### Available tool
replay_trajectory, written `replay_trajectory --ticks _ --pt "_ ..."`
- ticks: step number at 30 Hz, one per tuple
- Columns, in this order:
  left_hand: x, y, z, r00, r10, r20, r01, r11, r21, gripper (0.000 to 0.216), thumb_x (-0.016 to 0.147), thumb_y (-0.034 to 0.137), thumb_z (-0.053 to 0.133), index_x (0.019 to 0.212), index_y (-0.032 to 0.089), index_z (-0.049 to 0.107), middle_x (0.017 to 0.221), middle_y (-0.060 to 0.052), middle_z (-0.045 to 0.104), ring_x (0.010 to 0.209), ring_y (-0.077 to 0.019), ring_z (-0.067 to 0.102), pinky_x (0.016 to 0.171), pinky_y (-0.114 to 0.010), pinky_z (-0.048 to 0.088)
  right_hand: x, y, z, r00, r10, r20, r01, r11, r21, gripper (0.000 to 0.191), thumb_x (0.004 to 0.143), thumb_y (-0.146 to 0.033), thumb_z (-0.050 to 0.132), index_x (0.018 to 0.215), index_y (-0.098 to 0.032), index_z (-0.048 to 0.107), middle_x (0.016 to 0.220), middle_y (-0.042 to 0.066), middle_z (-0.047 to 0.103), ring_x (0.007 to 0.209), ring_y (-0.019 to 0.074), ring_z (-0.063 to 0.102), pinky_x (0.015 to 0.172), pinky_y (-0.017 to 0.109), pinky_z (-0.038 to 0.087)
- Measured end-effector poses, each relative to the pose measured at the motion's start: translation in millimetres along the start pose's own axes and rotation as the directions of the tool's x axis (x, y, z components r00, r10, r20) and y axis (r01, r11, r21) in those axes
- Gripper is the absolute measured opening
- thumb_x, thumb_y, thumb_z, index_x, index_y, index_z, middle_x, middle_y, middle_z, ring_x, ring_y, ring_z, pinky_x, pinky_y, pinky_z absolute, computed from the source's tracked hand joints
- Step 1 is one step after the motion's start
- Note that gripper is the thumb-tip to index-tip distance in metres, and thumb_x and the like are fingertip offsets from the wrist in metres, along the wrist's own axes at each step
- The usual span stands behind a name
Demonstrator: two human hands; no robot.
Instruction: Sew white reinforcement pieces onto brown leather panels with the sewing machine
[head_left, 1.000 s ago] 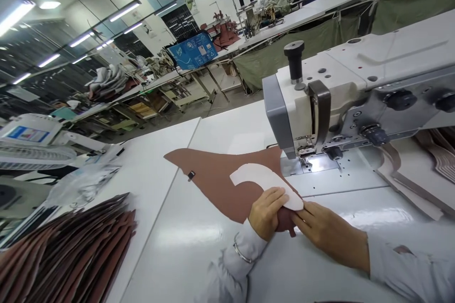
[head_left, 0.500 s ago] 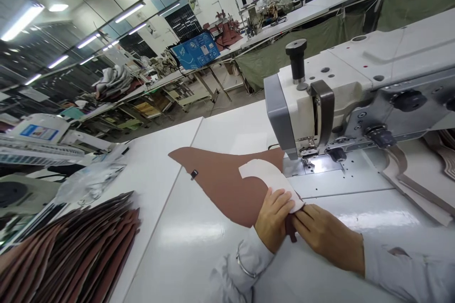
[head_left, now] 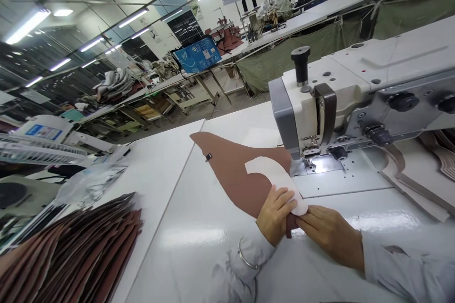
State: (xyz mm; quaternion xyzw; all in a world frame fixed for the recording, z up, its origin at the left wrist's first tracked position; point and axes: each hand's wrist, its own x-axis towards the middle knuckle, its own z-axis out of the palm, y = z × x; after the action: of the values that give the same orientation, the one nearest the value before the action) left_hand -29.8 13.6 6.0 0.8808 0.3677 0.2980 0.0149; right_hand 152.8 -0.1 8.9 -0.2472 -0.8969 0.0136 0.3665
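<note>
A large brown leather-like panel [head_left: 231,170] lies on the white sewing table, its right edge close to the needle area of the sewing machine [head_left: 313,118]. On top of it rests a white curved piece [head_left: 272,170]. My left hand [head_left: 275,213] is closed on the white piece and panel, fingers over the top and thumb hidden. With thumb and fingertips, my right hand [head_left: 329,234] pinches the near right edge where the two layers meet. A small dark clip-like tag [head_left: 208,156] sits on the panel's left edge.
Stacked dark brown cut pieces [head_left: 88,241] lie at the left. Light strips [head_left: 408,170] rest under the machine arm on the right. Behind them stand a clear plastic bag [head_left: 92,184], a white fan [head_left: 42,139] and benches with a blue box [head_left: 199,54].
The brown panel has turned clockwise, its far left tip swinging up and right. The white piece has shifted slightly right along with both hands.
</note>
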Motion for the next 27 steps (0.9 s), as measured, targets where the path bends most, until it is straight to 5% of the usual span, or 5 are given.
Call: replay_trajectory --ticks 16,23,27 --pt "2.3 2.5 -1.5 1.000 0.013 0.001 -0.013 0.998 0.057 0.021 0.088 0.013 0.041 0.094 0.014 0.061 0.103 -0.010 0.065 0.106 -0.0226 0.053 0.096 -0.053 0.041 -6.3 0.0 4.4 1.000 0.001 0.031 -0.001 1.000 0.011 0.025 0.086 -0.002 0.037 0.080 -0.011 0.059 0.073 0.005 0.055 0.067 0.0142 0.048 0.060 0.028 0.041" --pt "2.8 4.2 -2.5 0.996 -0.063 0.066 0.061 0.997 0.039 0.025 0.088 0.012 0.038 0.094 0.017 0.062 0.106 -0.009 0.064 0.107 -0.0217 0.052 0.099 -0.056 0.033 -3.3 2.8 -8.2 0.988 0.120 -0.101 -0.132 0.984 -0.116 0.025 0.086 -0.002 0.037 0.085 -0.011 0.060 0.092 0.011 0.058 0.088 0.0189 0.052 0.074 0.035 0.044" --pt "1.1 5.9 -2.4 0.992 -0.098 0.083 0.097 0.995 0.014 0.026 0.087 0.011 0.038 0.095 0.017 0.062 0.106 -0.010 0.064 0.109 -0.0228 0.050 0.100 -0.058 0.029 -7.4 6.2 -4.4 0.997 0.016 -0.071 -0.019 0.998 -0.052 0.022 0.086 -0.002 0.039 0.082 -0.009 0.059 0.089 0.010 0.060 0.092 0.0190 0.053 0.078 0.034 0.046"
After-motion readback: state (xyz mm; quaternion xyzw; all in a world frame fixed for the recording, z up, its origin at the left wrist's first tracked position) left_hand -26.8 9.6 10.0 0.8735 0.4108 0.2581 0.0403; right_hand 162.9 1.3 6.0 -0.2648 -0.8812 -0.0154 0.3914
